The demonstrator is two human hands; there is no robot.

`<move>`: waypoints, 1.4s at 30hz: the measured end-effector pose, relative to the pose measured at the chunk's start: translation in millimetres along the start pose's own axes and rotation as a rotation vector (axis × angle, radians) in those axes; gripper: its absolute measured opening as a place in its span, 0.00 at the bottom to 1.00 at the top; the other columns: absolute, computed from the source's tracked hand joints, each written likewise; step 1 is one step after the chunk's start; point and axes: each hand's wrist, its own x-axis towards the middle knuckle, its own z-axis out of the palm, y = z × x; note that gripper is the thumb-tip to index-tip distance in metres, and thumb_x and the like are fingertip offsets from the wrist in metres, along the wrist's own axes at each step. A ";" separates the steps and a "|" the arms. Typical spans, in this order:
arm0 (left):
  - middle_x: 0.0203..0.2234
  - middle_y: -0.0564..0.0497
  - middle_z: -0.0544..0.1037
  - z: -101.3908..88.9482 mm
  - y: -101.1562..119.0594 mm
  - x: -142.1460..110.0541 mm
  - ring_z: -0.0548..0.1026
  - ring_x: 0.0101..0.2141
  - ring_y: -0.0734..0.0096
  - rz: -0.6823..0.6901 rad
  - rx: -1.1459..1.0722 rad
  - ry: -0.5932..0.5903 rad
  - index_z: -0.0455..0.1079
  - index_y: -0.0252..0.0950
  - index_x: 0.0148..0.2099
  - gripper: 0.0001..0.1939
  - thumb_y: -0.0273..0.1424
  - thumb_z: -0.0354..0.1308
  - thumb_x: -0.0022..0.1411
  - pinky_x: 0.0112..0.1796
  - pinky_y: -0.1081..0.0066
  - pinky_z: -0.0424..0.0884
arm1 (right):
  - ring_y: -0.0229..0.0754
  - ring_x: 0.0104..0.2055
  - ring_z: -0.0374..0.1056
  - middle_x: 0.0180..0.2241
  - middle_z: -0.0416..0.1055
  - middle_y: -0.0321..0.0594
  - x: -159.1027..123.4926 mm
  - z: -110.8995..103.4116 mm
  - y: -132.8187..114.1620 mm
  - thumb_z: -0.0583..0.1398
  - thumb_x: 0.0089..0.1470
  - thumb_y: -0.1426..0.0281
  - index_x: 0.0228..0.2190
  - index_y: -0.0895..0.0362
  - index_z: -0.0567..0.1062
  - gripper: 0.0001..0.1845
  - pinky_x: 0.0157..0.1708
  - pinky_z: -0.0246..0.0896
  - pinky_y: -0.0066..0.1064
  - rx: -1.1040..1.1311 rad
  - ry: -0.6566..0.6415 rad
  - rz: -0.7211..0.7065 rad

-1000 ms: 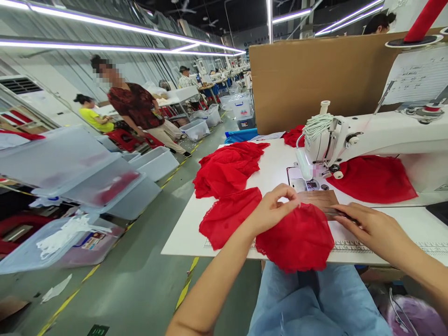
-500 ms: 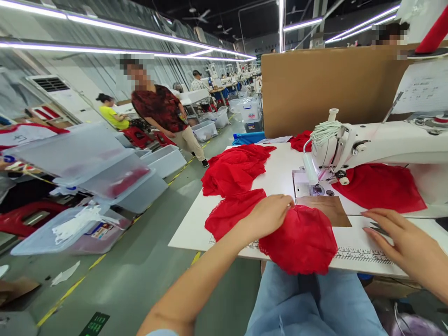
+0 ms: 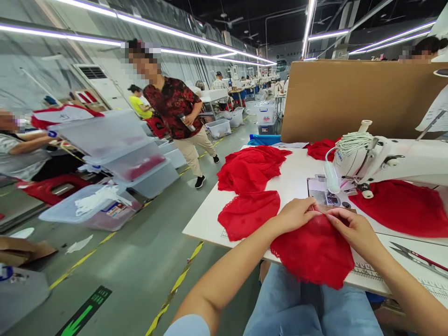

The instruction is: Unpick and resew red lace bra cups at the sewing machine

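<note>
A piece of red fabric point(image 3: 317, 252) with a scalloped edge hangs over the front edge of the white table point(image 3: 203, 219). My left hand point(image 3: 297, 214) pinches its top edge, and my right hand point(image 3: 345, 224) pinches the same edge close beside it. Both hands are just in front of the needle area of a white sewing machine point(image 3: 402, 161). Left of my hands lie another red piece point(image 3: 250, 212) and a crumpled red pile point(image 3: 250, 165). More red fabric point(image 3: 402, 205) spreads under the machine's arm. Scissors point(image 3: 420, 256) rest on the table to the right.
Behind the machine stands a brown cardboard panel point(image 3: 357, 100). A printed ruler point(image 3: 367, 270) runs along the table's front edge. On the left floor are stacked translucent bins point(image 3: 84, 205). A person in a dark patterned shirt point(image 3: 175, 107) walks in the aisle; another sits at far left.
My right hand has moved left from the table beside the scissors and now grips the red fabric beside my left hand. The walking person has stepped nearer. The view has turned somewhat left.
</note>
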 end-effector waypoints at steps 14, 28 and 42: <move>0.34 0.53 0.80 -7.6 4.0 -4.3 0.74 0.37 0.67 0.026 -0.093 0.199 0.74 0.39 0.36 0.09 0.35 0.55 0.66 0.39 0.71 0.65 | 0.48 0.34 0.74 0.34 0.78 0.42 -13.5 -21.0 -6.3 0.63 0.49 0.52 0.36 0.52 0.78 0.19 0.32 0.72 0.37 0.219 -0.011 0.151; 0.35 0.53 0.80 -13.7 0.4 -7.1 0.74 0.37 0.68 -0.006 -0.043 0.237 0.73 0.39 0.35 0.08 0.31 0.54 0.65 0.40 0.71 0.66 | 0.42 0.26 0.67 0.25 0.75 0.39 -13.9 -8.0 -14.9 0.58 0.52 0.52 0.28 0.55 0.77 0.20 0.25 0.62 0.31 0.085 -0.091 0.138; 0.26 0.58 0.72 -3.8 5.5 -5.3 0.70 0.33 0.69 0.031 -0.048 0.022 0.73 0.41 0.43 0.11 0.36 0.65 0.57 0.38 0.70 0.65 | 0.38 0.26 0.69 0.28 0.75 0.38 -53.7 -9.9 -19.6 0.56 0.59 0.66 0.31 0.53 0.72 0.07 0.19 0.61 0.26 -0.150 0.240 -0.154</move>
